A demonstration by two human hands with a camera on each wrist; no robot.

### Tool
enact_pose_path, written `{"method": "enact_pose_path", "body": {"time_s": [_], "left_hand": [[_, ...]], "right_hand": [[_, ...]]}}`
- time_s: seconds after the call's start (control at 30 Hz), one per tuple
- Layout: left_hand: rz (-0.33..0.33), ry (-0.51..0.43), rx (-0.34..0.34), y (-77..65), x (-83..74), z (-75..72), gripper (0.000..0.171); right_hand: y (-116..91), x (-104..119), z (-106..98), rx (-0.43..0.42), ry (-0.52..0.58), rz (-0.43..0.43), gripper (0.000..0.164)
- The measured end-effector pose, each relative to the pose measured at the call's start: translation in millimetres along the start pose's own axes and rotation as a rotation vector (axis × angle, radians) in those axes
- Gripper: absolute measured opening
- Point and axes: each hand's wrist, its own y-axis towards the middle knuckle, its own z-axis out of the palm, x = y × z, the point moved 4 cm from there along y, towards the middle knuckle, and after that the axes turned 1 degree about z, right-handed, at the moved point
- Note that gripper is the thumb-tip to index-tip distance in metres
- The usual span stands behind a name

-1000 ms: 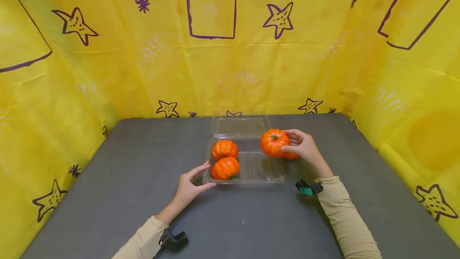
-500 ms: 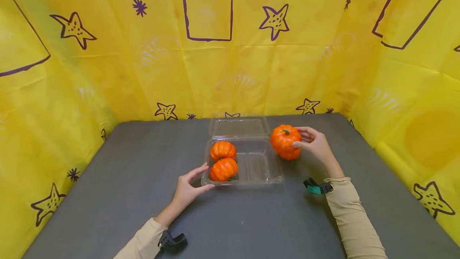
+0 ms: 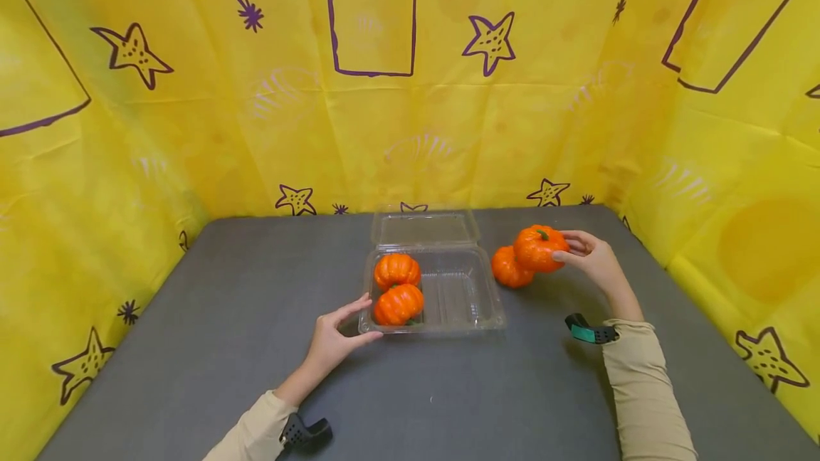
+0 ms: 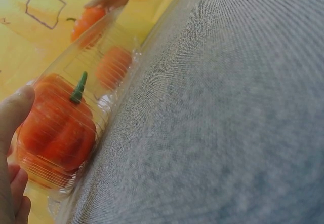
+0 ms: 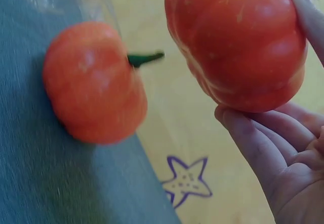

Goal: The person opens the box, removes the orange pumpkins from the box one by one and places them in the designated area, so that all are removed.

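A clear plastic clamshell box [image 3: 458, 297] lies on the table with its lid folded back. Two orange toy pumpkins, a rear one [image 3: 397, 271] and a front one [image 3: 398, 304], fill its left side. My left hand [image 3: 334, 333] holds the box's front left corner between thumb and fingers; in the left wrist view the thumb [image 4: 19, 105] is at the clear wall. To the right of the box, my right hand [image 3: 592, 262] grips another pumpkin [image 3: 539, 247] between thumb and fingers, raised over the table. A further pumpkin [image 5: 93, 82] with a green stem sits on the table beside it.
The raised lid [image 3: 424, 228] lies behind the box, toward the yellow curtain [image 3: 423, 126] that surrounds the dark grey table [image 3: 256, 283]. Black wrist straps [image 3: 307, 432] hang under both forearms.
My right hand has carried its pumpkin rightward, from over the box's right side past the pumpkin on the table, uncovering that one. My left hand has stayed at the box corner.
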Motion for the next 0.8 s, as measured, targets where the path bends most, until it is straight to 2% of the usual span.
{"method": "enact_pose_path", "body": {"time_s": [0.43, 0.63, 0.8], "left_hand": [[-0.004, 0.010, 0.006, -0.2, -1.0, -0.3, 0.048], [-0.006, 0.019, 0.016, -0.6, -1.5, -0.3, 0.047], [0.027, 0.018, 0.005, -0.5, -2.2, -1.0, 0.048]], "right_hand": [[-7.1, -25.1, -23.9, -0.042, -0.027, 0.047, 0.053], [-10.0, -37.2, -30.4, -0.049, -0.120, 0.094, 0.057], [-8.9, -43.5, -30.8, -0.034, -0.175, 0.114, 0.059]]}}
